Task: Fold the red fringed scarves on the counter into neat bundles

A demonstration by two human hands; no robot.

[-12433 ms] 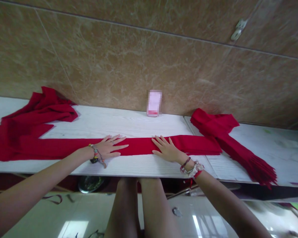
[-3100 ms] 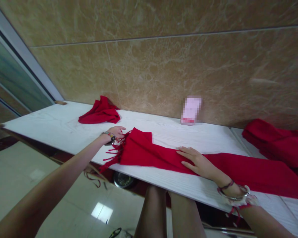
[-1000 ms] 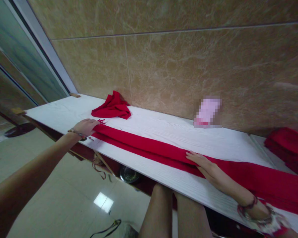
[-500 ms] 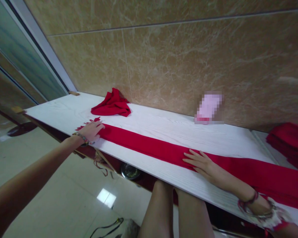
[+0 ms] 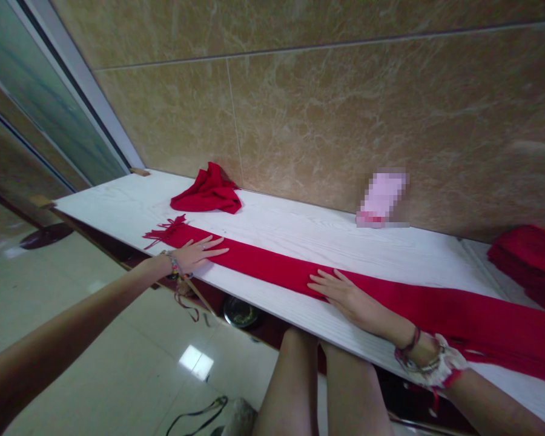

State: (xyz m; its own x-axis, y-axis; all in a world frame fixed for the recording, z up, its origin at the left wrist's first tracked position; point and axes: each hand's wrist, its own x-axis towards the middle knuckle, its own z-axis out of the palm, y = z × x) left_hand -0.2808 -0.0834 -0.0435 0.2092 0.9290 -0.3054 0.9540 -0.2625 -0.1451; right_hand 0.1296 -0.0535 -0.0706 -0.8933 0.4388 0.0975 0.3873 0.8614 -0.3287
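A long red scarf (image 5: 267,264) lies lengthwise in a flat strip along the white tabletop (image 5: 300,219). Its fringed end (image 5: 166,231) is at the left, and the strip runs out of view at the right. Near the fringe, my left hand (image 5: 198,254) rests flat on the scarf with fingers spread. My right hand (image 5: 345,295) lies on the strip further right, fingers stretched out and apart, the palm toward the cloth. Neither hand grips anything. Part of the scarf is hidden under both hands and my right forearm.
A crumpled red cloth (image 5: 209,192) sits by the wall at the left. More red cloth (image 5: 527,260) is heaped at the far right. A blurred pink object (image 5: 382,197) leans on the marbled wall (image 5: 327,109). Below the front edge is a round dish (image 5: 240,310).
The scarf's left part, bunched and skewed earlier, now lies straight and flat. My left hand has let go of the fringed end and slid right; my right hand has moved slightly left.
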